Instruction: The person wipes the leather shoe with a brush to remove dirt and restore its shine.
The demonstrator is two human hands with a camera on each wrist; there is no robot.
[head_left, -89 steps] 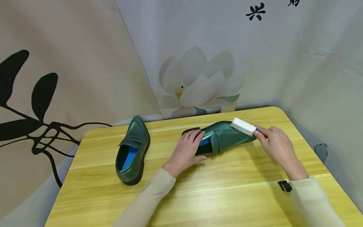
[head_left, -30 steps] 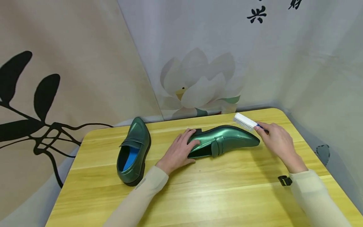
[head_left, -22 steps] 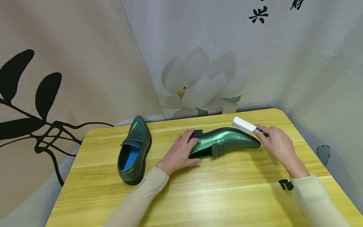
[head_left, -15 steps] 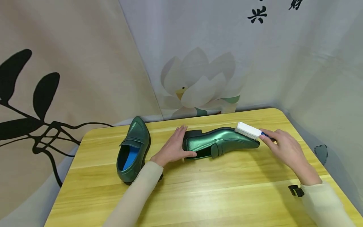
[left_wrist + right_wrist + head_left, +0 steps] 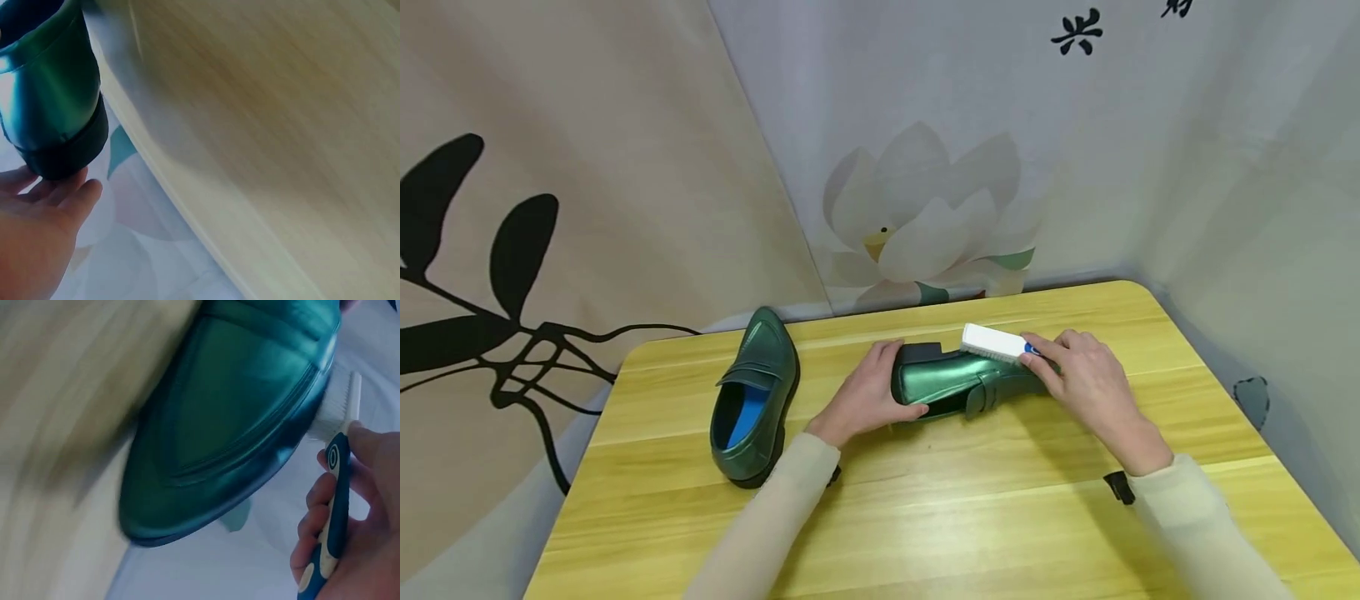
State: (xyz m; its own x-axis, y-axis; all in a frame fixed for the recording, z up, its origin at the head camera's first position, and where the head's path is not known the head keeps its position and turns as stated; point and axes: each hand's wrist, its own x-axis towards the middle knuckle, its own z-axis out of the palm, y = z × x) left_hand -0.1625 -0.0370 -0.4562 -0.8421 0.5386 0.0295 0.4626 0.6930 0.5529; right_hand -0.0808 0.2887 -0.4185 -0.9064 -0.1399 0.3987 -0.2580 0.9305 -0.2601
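A shiny green loafer point(image 5: 936, 380) with a black heel lies tipped on its side on the table, its toe to the right. My left hand point(image 5: 863, 396) holds it at the heel end, thumb by the opening and fingers behind the heel. In my right hand point(image 5: 1086, 379) is a white-headed scrub brush point(image 5: 991, 342), gripped by its blue and white handle. Its bristles meet the loafer's upturned side, near the middle. The right wrist view shows fingers curled round the brush handle point(image 5: 337, 500) beside the loafer's toe point(image 5: 181, 506); in the head view this hand hides the toe.
The matching green loafer point(image 5: 767, 350), with a blue insole, stands upright at the left of the wooden table point(image 5: 970, 517), close to my left forearm. A printed curtain point(image 5: 925, 167) hangs along the table's back edge.
The loafer has been rolled from upright onto its side. My left hand has shifted back round its heel. Recently the brush has slid left from the toe toward the middle. The other loafer stays put.
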